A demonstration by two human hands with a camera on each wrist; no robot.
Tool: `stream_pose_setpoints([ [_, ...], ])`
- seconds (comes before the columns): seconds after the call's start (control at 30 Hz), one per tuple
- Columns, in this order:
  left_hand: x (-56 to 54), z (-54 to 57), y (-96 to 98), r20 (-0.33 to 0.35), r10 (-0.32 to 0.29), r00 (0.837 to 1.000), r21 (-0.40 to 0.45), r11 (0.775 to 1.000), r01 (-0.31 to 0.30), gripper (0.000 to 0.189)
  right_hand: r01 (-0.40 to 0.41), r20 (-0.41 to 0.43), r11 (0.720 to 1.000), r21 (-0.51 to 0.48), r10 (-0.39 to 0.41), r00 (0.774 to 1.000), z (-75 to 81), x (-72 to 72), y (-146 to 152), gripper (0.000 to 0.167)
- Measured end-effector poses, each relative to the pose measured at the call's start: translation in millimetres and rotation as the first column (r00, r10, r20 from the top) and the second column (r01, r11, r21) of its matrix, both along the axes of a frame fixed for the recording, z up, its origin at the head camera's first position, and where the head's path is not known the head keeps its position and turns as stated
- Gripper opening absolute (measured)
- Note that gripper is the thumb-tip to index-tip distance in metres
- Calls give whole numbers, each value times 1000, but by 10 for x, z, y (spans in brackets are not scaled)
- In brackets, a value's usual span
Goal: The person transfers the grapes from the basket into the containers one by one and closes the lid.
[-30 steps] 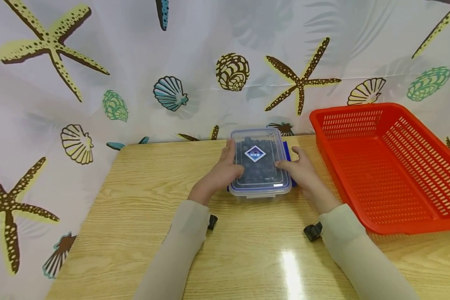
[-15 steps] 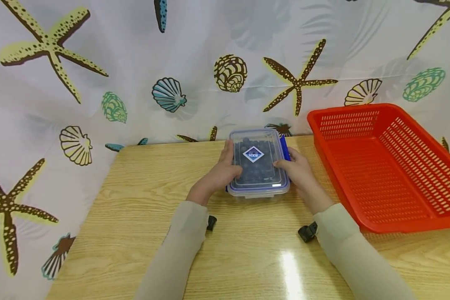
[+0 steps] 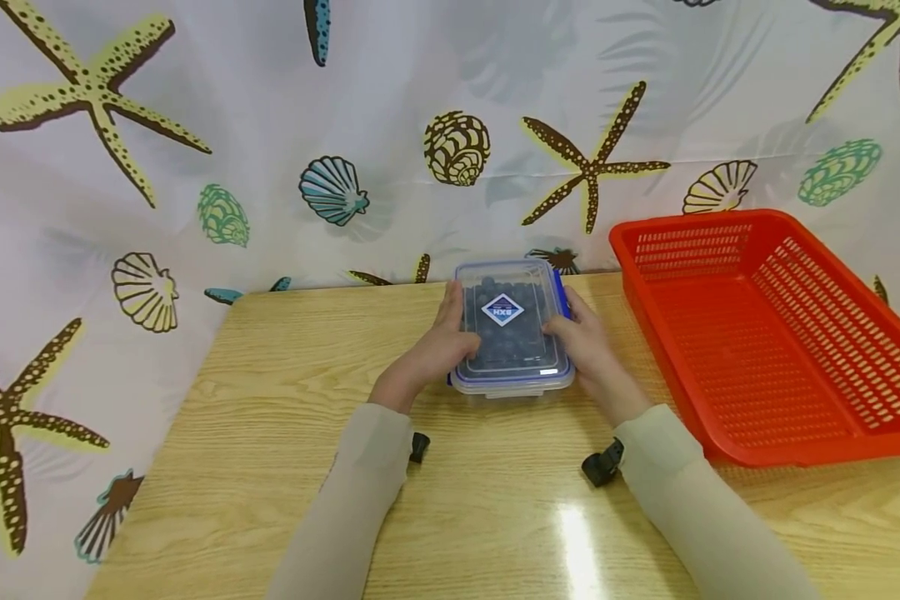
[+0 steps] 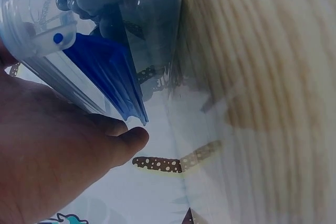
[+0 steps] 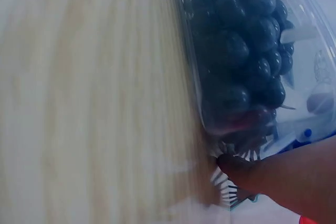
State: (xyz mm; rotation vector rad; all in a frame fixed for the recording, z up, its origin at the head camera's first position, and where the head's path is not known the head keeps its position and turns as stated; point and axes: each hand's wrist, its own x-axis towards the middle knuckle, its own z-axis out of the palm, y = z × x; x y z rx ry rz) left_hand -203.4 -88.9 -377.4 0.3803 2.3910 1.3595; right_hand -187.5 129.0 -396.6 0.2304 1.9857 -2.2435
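A clear plastic food container with a blue-rimmed lid stands on the wooden table, a diamond label on top. Dark round fruits, seemingly grapes, fill much of it. My left hand holds its left side, thumb over the lid and fingers along the wall. In the left wrist view a blue clip slants out from the container beside the fingers. My right hand grips the right side, thumb on the lid, fingers at the right blue clip; some fingers are hidden behind the wall.
A red perforated plastic basket stands close to the right forearm. Behind the table hangs a white cloth printed with shells and starfish. Black straps sit at the wrists.
The right blue clip, splayed outward earlier, has swung up and in against the container's side as my right hand moved left with it. The left hand has kept its hold.
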Motion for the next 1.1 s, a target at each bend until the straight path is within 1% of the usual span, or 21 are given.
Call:
stream_pose_setpoints([
  [0.17,5,1,7,-14,-5,1000,4,1000,5,106,-5,-13,997,80,6,1000,8,-11,-35,83],
  [0.47,12,-20,10,-22,2,1000,0,1000,-2,104,-66,-30,980,186,73,997,30,-11,-41,84],
  [0.67,17,-10,22,-39,12,999,9,1000,-12,103,-79,-41,974,214,90,995,29,-31,-30,82],
  [0.8,25,-12,35,-30,23,999,31,999,-22,104,-86,-32,972,219,95,995,30,-32,-26,81],
  [1.1,21,-29,71,-16,69,997,48,996,-68,105,-65,-32,975,214,73,997,41,-27,-31,82],
])
